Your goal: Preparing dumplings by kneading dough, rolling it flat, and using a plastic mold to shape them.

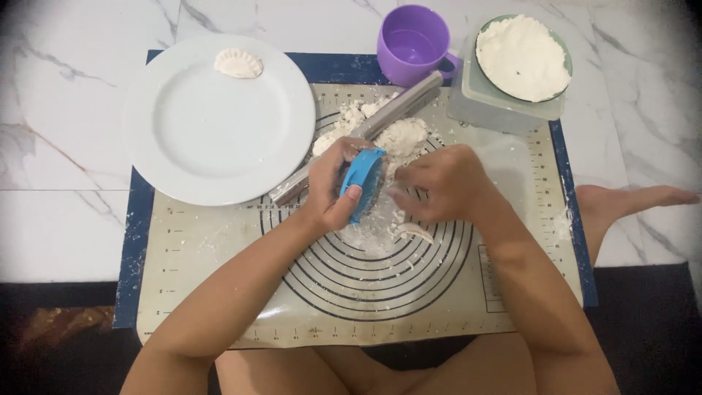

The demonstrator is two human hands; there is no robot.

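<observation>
Hands meet over the middle of a baking mat (219,292) printed with concentric rings and edged in dark blue; the mat lies on a white marble-patterned floor (58,146). The left hand (333,186) is clenched around a blue hinged dumpling press (363,179), thumb across its near face, holding it on edge just above the rings; the right hand (439,183) is at three o'clock from the press, fingers curled and bent toward it, fingertips touching or nearly touching its rim; whether they pinch anything I cannot tell. Under both hands sit floury scraps of white dough (380,234), and a small curved strip of dough (417,232) lies at five o'clock from the press. A metal rolling pin (365,128) runs diagonally from behind the left hand toward one o'clock, passing a heap of crumbled dough (402,135) beside it. At ten o'clock a white plate (212,139) overlaps the mat's corner; one shaped, crimped dumpling (238,64) rests near its far rim. At twelve o'clock stands a purple cup (411,42); at one o'clock a bowl of white flour (523,55) sits on a pale square container (490,110). A bare foot (629,201) rests on the floor at three o'clock, beyond the mat's edge.
</observation>
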